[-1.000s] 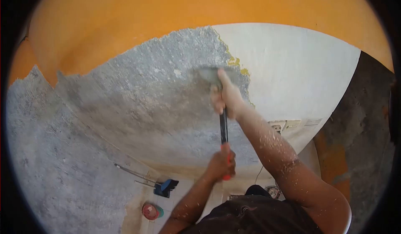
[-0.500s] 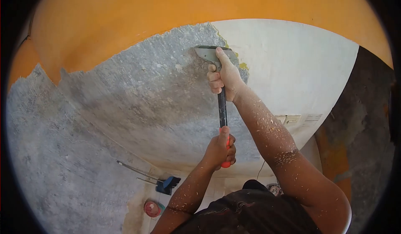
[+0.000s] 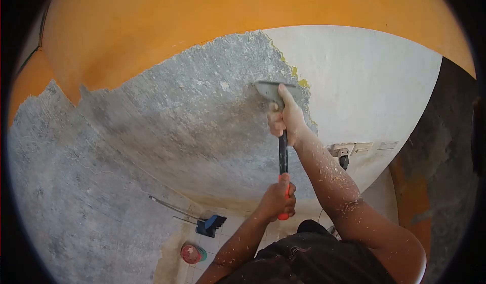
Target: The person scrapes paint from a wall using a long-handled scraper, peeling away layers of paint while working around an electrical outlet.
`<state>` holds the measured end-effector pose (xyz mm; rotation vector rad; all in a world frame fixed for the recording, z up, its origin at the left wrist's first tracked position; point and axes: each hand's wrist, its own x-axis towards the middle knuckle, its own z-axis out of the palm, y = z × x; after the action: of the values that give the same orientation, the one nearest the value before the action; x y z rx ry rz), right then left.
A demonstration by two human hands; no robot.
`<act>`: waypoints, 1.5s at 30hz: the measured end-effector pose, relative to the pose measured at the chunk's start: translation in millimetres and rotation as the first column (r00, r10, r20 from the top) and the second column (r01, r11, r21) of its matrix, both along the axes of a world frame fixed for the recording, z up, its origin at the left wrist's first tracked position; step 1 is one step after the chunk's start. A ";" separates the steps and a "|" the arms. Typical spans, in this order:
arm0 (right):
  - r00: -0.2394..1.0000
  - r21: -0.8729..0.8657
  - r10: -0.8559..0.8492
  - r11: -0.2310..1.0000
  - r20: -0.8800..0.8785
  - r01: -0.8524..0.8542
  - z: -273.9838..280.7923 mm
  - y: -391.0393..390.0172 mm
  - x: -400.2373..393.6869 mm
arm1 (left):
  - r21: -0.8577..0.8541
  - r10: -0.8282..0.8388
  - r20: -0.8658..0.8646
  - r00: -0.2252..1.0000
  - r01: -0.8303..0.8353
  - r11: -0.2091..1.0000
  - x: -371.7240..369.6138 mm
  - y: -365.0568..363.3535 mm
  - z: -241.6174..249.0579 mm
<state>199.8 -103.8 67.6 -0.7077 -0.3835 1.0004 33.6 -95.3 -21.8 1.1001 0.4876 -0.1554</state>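
A long-handled scraper with a wide grey head lies against the bare grey patch of wall. My right hand is wrapped round the black shaft just below the head, its thumb up on the head. Lower down, my left hand grips the red end of the handle. To the right of the head, a ragged yellow-green edge borders the white part of the wall. Pale flakes cling to both forearms.
Orange paint spans the upper wall. Sockets with a black plug sit on the white wall at right. A blue dustpan and a red tub stand low at left, on the tiled floor.
Both hands and the scraper have moved down and slightly right, so the head is lower on the wall. The socket with the black plug now shows beside my right forearm.
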 end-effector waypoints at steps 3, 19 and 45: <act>0.994 -0.016 -0.078 0.997 0.079 0.079 12.8 4.1 8.4 | 0.109 -0.012 0.046 0.999 0.007 0.994 12.8 7.8 3.7; 1.000 0.117 0.002 0.993 0.024 -0.005 28.2 2.6 11.3 | 0.257 0.044 0.045 0.998 -0.054 0.965 9.3 17.4 26.0; 0.999 -0.041 0.037 0.998 0.004 -0.037 1.6 -5.4 19.3 | 0.062 0.091 0.065 0.994 -0.095 0.994 8.2 -0.6 -17.0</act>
<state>219.1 -109.1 69.2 -0.7425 -0.3823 1.0442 41.9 -95.9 -38.8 1.1402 0.4906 -0.0237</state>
